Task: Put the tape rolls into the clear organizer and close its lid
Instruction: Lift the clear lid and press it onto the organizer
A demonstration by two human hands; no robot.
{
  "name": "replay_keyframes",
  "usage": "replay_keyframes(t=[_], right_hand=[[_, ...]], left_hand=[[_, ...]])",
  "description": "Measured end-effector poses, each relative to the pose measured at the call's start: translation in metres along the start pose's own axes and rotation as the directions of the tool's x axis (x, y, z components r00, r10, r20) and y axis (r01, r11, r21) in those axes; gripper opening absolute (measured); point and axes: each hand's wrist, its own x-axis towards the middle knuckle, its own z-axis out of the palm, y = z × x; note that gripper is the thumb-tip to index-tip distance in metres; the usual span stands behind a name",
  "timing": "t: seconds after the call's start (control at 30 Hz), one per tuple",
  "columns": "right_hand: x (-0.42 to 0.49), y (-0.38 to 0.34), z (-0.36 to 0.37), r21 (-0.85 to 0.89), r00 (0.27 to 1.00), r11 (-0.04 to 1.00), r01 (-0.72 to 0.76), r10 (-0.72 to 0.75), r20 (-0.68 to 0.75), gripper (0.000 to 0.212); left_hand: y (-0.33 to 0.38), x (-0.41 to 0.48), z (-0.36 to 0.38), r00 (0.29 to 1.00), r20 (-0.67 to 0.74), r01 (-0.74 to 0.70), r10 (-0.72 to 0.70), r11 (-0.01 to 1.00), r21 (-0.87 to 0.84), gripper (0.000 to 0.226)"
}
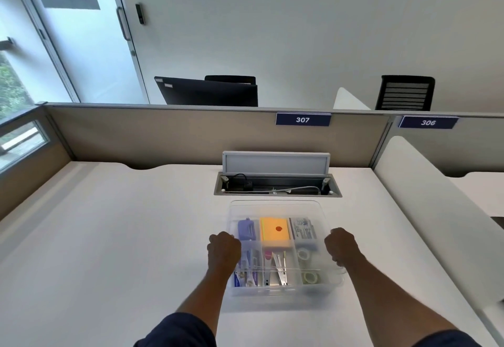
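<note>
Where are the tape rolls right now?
Head view: both tape rolls lie in the clear organizer's right-hand column, beside the right hand.

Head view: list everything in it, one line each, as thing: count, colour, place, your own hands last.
clear organizer: 1, transparent, desk centre, below the cable hatch
tape rolls: 2, clear, organizer's right near compartment
sticky notes: 1 pad, yellow-orange with a red dot, far middle compartment
purple item: 1, far left compartment; what it is cannot be told
small tools: several, silvery, near left and middle compartments; blurred
cable hatch: 1, grey, open, desk's far edge
number plates: 2, blue, 307 and 306, on the partition
monitor: 1, black, behind the partition
chairs: 2, black, behind the partition
left hand: fisted at organizer's left side
right hand: fisted at its right side
</note>
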Motion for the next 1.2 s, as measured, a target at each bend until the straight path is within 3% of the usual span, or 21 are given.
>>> replay_keyframes(t=[0.27, 0.57, 0.63, 0.83, 1.0, 1.2], right_hand=[[-0.013, -0.006, -0.001, -0.22, 0.999, 0.975, 0.034, -0.041, -0.026, 0.041], [-0.026, -0.002, -0.004, -0.313, 1.0, 0.95, -0.004, -0.005, -0.026, 0.04], [-0.026, 0.002, -0.004, -0.287, 1.0, 0.958, 0.005, -0.011, -0.022, 0.042], [-0.025, 0.008, 0.004, -0.315, 0.998, 0.948, 0.049, -0.062, -0.03, 0.04], [-0.02, 0.012, 0.008, -0.339, 0.998, 0.94, 0.036, -0.052, -0.041, 0.043], [-0.017, 0.017, 0.007, -0.367, 0.999, 0.929, -0.052, 0.053, -0.006, 0.052]], left_hand=[[-0.02, -0.011, 0.007, 0.994, 0.033, 0.104, -0.102, 0.992, -0.07, 0.03], [-0.024, -0.008, 0.01, 0.991, 0.063, 0.129, -0.12, 0.98, -0.154, 0.025], [-0.028, -0.01, 0.012, 0.993, 0.053, 0.109, -0.104, 0.986, -0.123, 0.015], [-0.036, -0.014, 0.02, 1.0, -0.016, 0.027, -0.027, 1.0, -0.011, 0.023], [-0.042, -0.023, 0.033, 0.995, -0.047, 0.076, -0.093, 0.956, -0.284, 0.04], [-0.046, -0.023, 0.039, 0.994, -0.07, 0.052, -0.08, 0.941, -0.335, 0.041]])
